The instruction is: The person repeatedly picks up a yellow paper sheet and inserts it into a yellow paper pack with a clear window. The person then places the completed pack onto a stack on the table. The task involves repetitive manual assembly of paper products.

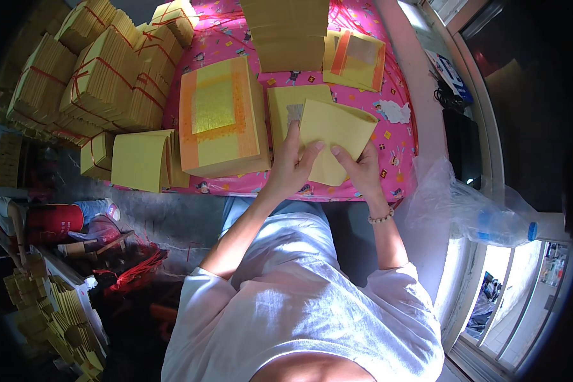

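Note:
Both hands grip a yellow paper sheet (337,130), curled over at its right side, above the near part of the table. My left hand (294,165) pinches its lower left edge, thumb on top and a finger stretched up along the side. At its lower right edge my right hand (361,170) has its thumb on the paper and the other fingers mostly hidden beneath. Under the held sheet lies another yellow sheet (279,102) with a silver-grey patch, partly covered. Just left stands a thick stack of yellow paper (226,153) with orange bands and a gold foil square on top.
Tied yellow paper bundles (102,70) crowd the far left. Folded yellow sheets (137,162) stand at the near left edge of the pink patterned table cover (401,137). A tall yellow stack (286,41) rises behind. A plastic bag (452,197) hangs right. Another person (13,219) is lower left.

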`<state>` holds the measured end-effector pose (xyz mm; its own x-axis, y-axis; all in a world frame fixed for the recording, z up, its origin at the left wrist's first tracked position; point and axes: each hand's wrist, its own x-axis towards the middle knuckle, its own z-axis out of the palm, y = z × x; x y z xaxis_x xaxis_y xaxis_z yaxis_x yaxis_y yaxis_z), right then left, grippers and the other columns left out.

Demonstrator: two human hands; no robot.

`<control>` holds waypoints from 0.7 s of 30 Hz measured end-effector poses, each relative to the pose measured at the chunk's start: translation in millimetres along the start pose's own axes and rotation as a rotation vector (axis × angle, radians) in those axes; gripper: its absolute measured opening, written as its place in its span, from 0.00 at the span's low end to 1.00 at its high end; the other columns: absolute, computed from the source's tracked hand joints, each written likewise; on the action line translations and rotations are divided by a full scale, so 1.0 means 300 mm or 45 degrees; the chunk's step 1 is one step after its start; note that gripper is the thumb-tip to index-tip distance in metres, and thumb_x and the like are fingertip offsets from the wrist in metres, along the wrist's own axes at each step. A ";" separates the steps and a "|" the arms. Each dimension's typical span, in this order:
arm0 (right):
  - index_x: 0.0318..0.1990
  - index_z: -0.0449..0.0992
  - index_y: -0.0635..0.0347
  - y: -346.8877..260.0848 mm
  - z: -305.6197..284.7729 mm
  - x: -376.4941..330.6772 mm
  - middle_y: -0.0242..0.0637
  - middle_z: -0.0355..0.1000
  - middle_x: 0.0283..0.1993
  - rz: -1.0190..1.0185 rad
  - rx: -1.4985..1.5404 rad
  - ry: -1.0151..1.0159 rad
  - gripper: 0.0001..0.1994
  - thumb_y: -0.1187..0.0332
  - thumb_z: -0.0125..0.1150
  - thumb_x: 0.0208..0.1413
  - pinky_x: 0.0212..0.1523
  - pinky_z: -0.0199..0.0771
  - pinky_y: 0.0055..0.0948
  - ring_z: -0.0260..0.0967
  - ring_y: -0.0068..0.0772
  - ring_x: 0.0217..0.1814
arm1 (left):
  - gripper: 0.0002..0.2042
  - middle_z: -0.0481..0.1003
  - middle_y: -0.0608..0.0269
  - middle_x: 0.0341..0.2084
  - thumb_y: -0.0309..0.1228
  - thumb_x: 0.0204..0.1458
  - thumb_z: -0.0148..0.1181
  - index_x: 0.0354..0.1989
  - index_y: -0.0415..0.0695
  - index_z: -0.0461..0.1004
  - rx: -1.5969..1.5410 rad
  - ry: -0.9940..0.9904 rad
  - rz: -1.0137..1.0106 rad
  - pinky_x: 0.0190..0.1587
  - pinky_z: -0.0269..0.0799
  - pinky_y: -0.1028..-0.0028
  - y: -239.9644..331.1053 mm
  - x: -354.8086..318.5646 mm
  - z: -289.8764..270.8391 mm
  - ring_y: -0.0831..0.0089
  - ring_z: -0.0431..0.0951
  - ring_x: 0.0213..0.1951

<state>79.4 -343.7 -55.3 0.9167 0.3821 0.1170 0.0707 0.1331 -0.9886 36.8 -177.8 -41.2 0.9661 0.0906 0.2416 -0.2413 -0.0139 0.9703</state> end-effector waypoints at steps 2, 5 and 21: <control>0.54 0.66 0.65 -0.011 0.002 -0.007 0.34 0.74 0.47 -0.026 -0.024 0.000 0.19 0.76 0.62 0.56 0.44 0.76 0.22 0.73 0.20 0.46 | 0.16 0.72 0.52 0.41 0.26 0.60 0.53 0.53 0.35 0.59 -0.011 0.007 0.040 0.47 0.70 0.72 -0.003 -0.005 0.000 0.71 0.73 0.46; 0.53 0.67 0.65 -0.020 0.003 -0.021 0.34 0.74 0.47 -0.051 -0.025 -0.006 0.18 0.76 0.62 0.56 0.44 0.76 0.22 0.73 0.20 0.45 | 0.17 0.71 0.52 0.44 0.24 0.59 0.53 0.54 0.35 0.58 -0.058 -0.017 0.086 0.48 0.70 0.72 -0.008 -0.007 -0.007 0.70 0.72 0.49; 0.50 0.73 0.66 -0.056 0.014 0.066 0.35 0.77 0.44 0.213 0.007 -0.002 0.14 0.71 0.61 0.57 0.42 0.75 0.23 0.74 0.20 0.42 | 0.20 0.72 0.58 0.48 0.27 0.58 0.55 0.58 0.38 0.60 -0.403 -0.115 -0.446 0.49 0.70 0.73 -0.016 0.073 -0.042 0.74 0.73 0.49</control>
<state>94.7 -334.7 -36.0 0.9148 0.4009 -0.0491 -0.0849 0.0722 -0.9938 57.9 -163.1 -40.7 0.9950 -0.0511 -0.0858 0.0974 0.3074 0.9466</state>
